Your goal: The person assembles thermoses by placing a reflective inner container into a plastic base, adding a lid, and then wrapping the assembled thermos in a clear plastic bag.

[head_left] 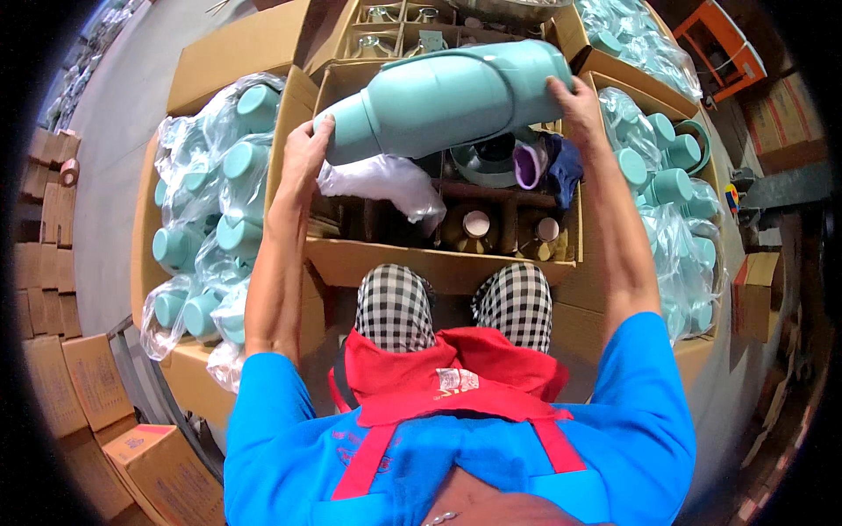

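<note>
A mint-green thermos flask (443, 96) lies sideways between my two hands, its side handle along the body. My left hand (307, 149) grips the narrow cup-lid end. At the wide base, my right hand (574, 105) is closed round the edge. Below the flask stands an open divided carton (438, 260). In it are glass bottle liners with pale round stoppers (475, 224), a white cloth or bag (386, 184), a mint-green ring-shaped part (482, 167), a purple cup-like piece (529, 167) and a dark blue cloth (564, 169).
Cartons of plastic-wrapped mint-green flask parts stand at my left (241, 162) and right (671, 184). Beyond the middle carton, another divided box holds more glass liners (373, 46). An orange frame (721, 48) is far right; stacked brown boxes (96, 377) line the left.
</note>
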`<state>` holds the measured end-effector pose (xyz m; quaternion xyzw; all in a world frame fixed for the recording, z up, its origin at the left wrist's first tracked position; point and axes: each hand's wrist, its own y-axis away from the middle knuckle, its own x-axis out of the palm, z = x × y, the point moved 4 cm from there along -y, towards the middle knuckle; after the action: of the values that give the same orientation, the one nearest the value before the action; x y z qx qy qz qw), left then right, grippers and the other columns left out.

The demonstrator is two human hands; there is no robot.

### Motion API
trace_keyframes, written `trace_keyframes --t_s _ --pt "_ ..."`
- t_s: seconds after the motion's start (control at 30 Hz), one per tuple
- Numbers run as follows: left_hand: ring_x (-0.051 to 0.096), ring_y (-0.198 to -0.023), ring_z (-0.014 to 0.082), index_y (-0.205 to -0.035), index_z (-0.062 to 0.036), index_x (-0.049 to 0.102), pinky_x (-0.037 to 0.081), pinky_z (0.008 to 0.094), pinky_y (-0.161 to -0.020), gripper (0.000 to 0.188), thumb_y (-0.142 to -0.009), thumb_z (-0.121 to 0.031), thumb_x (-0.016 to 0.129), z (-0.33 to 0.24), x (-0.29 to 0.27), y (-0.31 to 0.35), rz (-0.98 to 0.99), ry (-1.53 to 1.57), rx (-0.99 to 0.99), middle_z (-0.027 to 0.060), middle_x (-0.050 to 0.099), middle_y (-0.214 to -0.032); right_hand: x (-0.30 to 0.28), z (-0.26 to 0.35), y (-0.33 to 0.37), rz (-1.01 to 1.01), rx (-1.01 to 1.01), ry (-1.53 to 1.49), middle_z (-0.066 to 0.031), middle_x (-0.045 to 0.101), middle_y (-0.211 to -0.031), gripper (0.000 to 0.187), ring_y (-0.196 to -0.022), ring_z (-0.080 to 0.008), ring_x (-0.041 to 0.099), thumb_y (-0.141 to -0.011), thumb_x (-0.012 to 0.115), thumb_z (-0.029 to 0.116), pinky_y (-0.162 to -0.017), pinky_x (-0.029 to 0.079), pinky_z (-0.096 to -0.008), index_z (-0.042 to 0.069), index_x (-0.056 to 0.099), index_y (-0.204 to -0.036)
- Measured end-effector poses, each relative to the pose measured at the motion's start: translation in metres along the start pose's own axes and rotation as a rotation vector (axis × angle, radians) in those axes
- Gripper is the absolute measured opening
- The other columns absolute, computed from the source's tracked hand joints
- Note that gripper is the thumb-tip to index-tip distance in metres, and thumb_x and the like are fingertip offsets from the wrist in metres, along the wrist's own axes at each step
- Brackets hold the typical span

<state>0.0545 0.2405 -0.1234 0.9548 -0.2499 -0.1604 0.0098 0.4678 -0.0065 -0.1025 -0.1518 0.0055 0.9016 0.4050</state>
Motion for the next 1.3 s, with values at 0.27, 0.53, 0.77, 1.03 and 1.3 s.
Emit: trace_keyframes --t_s 0.27,0.53,0.77,1.03,1.3 --pt "0.058 -0.087 0.0117 -0.121 -0.0023 0.050 0.049 0.0273 -0.074 0.036 -0.093 -0.021 0.064 -0.012 0.032 0.335 0.305 0.275 -0.099 0.0055 0.060 -0.097 -0.087 0.277 0.211 0.162 -0.512 0.156 -0.0036 0.070 -0.092 0.027 -0.081 -0.0117 0.065 -0.086 0.074 0.021 -0.074 0.053 -0.0247 0.004 0.068 -0.106" --pt "0.064 -0.087 0.0182 -0.114 0.0044 0.065 0.050 0.0317 -0.083 0.059 -0.100 -0.050 0.044 -0.155 0.003 0.304 0.000 0.192 0.726 0.0104 0.070 -0.098 0.078 0.281 0.346 0.432 -0.746 0.761 -0.0164 0.065 -0.083 0.037 -0.082 -0.0348 0.066 -0.080 0.072 0.035 -0.072 0.052 -0.0444 0.001 0.060 -0.087" --pt "0.064 -0.082 0.0275 -0.091 0.0015 0.069 0.048 0.0370 -0.080 0.050 -0.099 -0.040 0.042 -0.185 0.045 0.283 0.158 0.000 0.811 0.0137 0.069 -0.084 0.025 0.130 0.181 -0.170 -0.286 0.162 -0.0136 0.069 -0.082 0.019 -0.071 -0.0259 0.068 -0.093 0.060 0.021 -0.065 0.053 -0.0376 0.004 0.067 -0.088" --pt "0.046 -0.131 0.0251 -0.134 0.0029 0.049 0.030 0.0426 -0.111 0.058 -0.103 -0.043 0.033 -0.146 0.057 0.137 0.082 0.539 0.373 0.0165 0.052 -0.139 0.098 -0.010 0.085 0.527 -0.199 0.930 -0.0232 0.050 -0.133 0.075 -0.105 -0.0372 0.063 -0.078 0.071 0.038 -0.090 0.052 -0.0470 0.030 0.039 -0.145" --pt "0.053 -0.121 0.0333 -0.119 -0.0077 0.061 0.043 0.0435 -0.101 0.040 -0.081 -0.017 0.072 -0.219 0.132 0.113 0.058 -0.647 1.591 0.0156 0.061 -0.126 0.026 0.166 0.094 0.483 -0.178 -0.739 -0.0187 0.055 -0.132 0.060 -0.103 -0.0284 0.065 -0.090 0.062 0.045 -0.087 0.055 -0.0418 0.013 0.047 -0.138"
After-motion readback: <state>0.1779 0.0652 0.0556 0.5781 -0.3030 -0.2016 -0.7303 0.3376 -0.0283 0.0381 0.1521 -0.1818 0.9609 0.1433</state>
